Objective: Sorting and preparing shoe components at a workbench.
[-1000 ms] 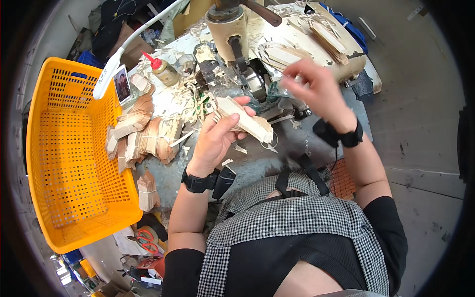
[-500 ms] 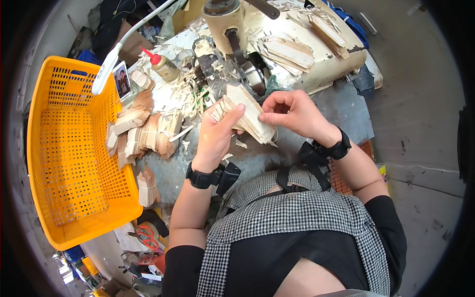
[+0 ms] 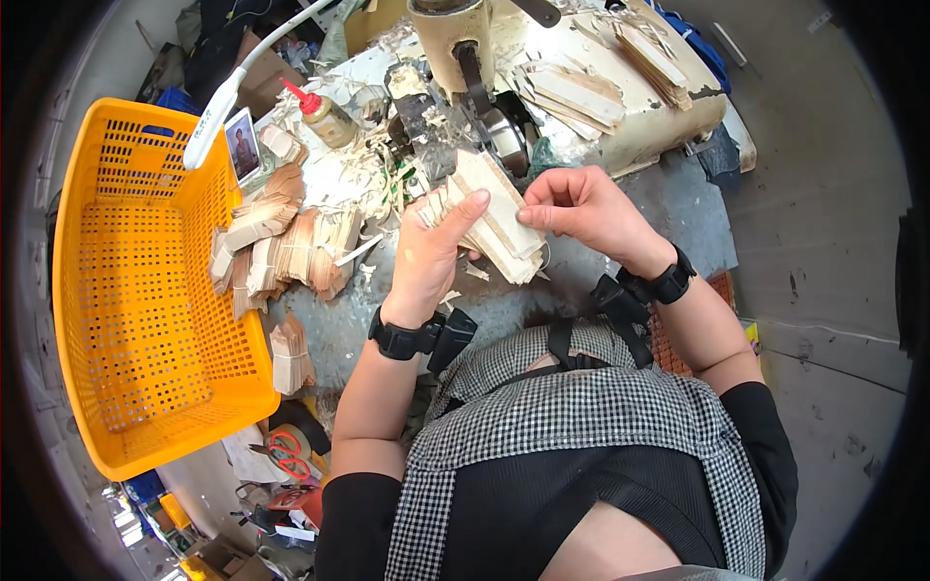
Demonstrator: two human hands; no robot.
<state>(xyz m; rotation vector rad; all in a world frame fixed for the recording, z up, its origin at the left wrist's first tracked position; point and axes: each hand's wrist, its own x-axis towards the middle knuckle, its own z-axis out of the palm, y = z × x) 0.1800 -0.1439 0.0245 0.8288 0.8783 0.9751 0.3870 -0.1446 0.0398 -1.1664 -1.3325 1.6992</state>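
Observation:
My left hand [image 3: 433, 247] is closed round a stack of flat beige strips [image 3: 496, 232], thumb on top, the pieces slightly fanned. Against the stack's right edge, my right hand [image 3: 579, 213] is closed in a pinch; what lies between its fingertips is too small to make out. A thin pale loop [image 3: 547, 258] shows by the stack's lower right corner. Just beyond the hands stands a cream machine [image 3: 453, 44] with a metal wheel-like part [image 3: 504, 140]. Left of my left hand lie several banded bundles of similar strips [image 3: 305, 247].
A yellow perforated basket [image 3: 145, 310] stands at the left. A red-tipped bottle [image 3: 327, 118], a small screen with a picture [image 3: 242, 145], a white lamp arm [image 3: 215, 116] and pale shavings [image 3: 373, 179] are near the machine. More strips [image 3: 572, 95] lie on its bed. Red-handled scissors [image 3: 288, 453] sit lower left.
The stack has fanned out a little more under my left thumb. My right hand has shifted slightly up and right, still pinched at the stack's edge. The whole view has tilted slightly.

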